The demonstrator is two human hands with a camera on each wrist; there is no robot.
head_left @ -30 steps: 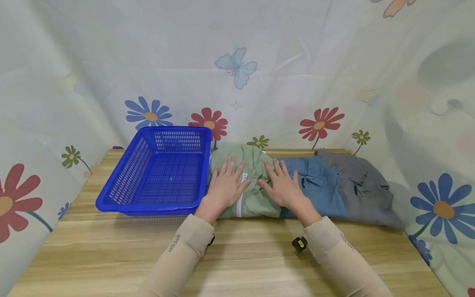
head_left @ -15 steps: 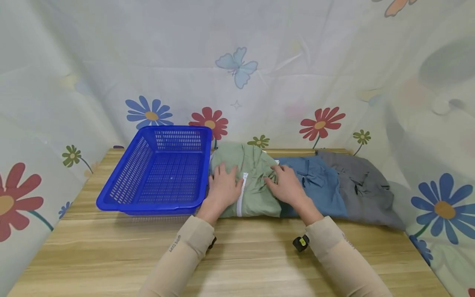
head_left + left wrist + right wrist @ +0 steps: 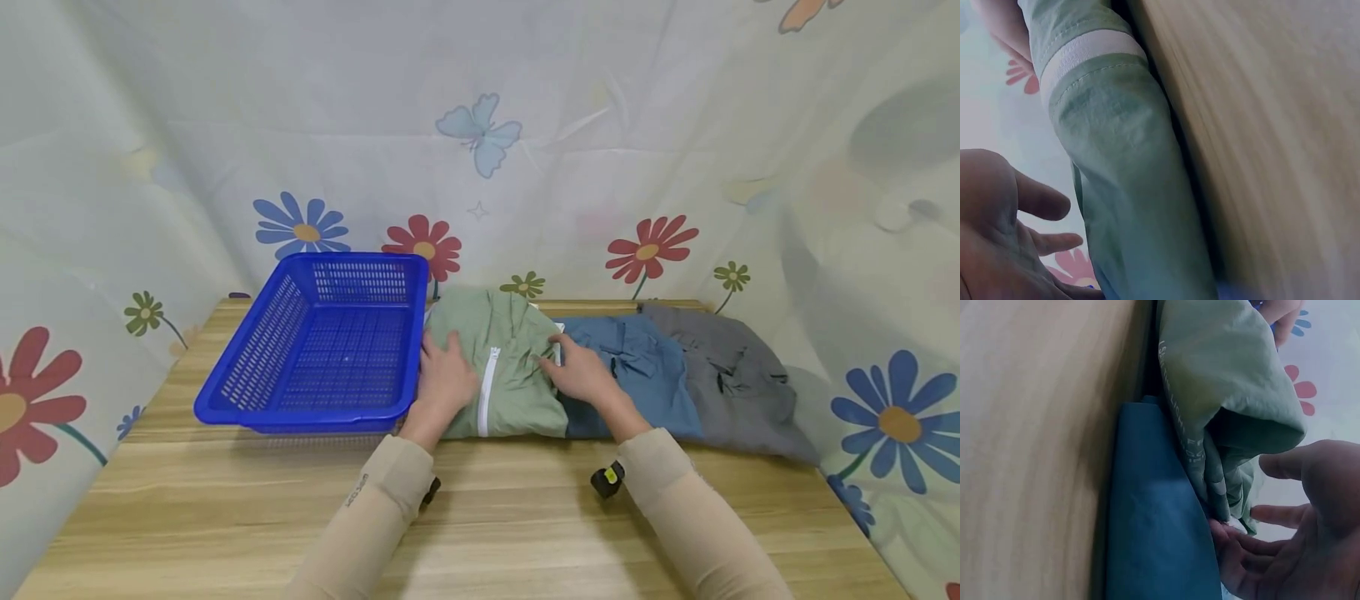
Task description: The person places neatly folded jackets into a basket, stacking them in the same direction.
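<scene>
A folded green jacket [image 3: 517,379] with a white zipper [image 3: 487,396] lies just right of the blue basket. My left hand [image 3: 445,379] is at its left side, fingers spread and bent loosely over the edge by the basket. At the right side, my right hand [image 3: 583,375] has its fingertips at the edge where the green jacket overlaps a folded blue garment [image 3: 645,392]. In the right wrist view, the thumb and fingers stand apart around the green fold [image 3: 1229,369], with the lower fingers reaching behind the layers. Thumb and fingers show beside the green fabric [image 3: 1116,131] in the left wrist view.
The blue plastic basket [image 3: 318,419] stands at the left on the wooden table [image 3: 495,517], right against the green jacket. A folded grey garment [image 3: 742,392] lies at the far right, partly on the blue one. A flower-printed cloth [image 3: 555,167] hangs behind.
Both hands have gone from lying flat on the green jacket to its two side edges, the left moving left, the right moving right. The fingers have bent. The garments and basket stay put.
</scene>
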